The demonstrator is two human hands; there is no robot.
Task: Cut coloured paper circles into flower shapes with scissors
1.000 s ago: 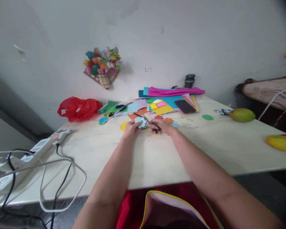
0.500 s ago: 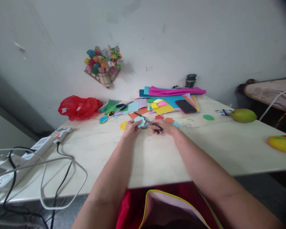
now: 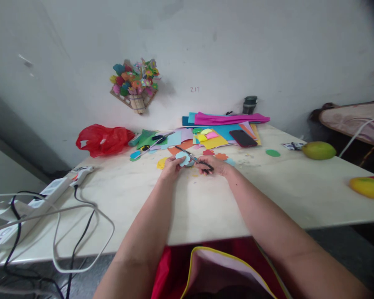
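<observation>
My left hand (image 3: 172,166) pinches a pale blue flower-shaped paper cutout (image 3: 182,159) by its left side. In my right hand (image 3: 214,165) is a pair of scissors (image 3: 191,157) with black handles, its blades pointing up and left across the right edge of the cutout. Just beyond the hands lie an orange flower cutout (image 3: 220,156) and a red cutout (image 3: 208,153). A yellow cutout (image 3: 161,163) rests left of my left hand. Small paper scraps are scattered near my right hand.
Coloured sheets (image 3: 216,143), a phone (image 3: 243,138) and rolled magenta material (image 3: 230,119) lie at the back. A red plastic bag (image 3: 102,141) sits back left. Power strips and cables (image 3: 54,189) occupy the left; a green mango (image 3: 318,150) and yellow fruit (image 3: 369,188) are right.
Almost nothing differs. Both hands, the cutout and the scissors stay in nearly the same place.
</observation>
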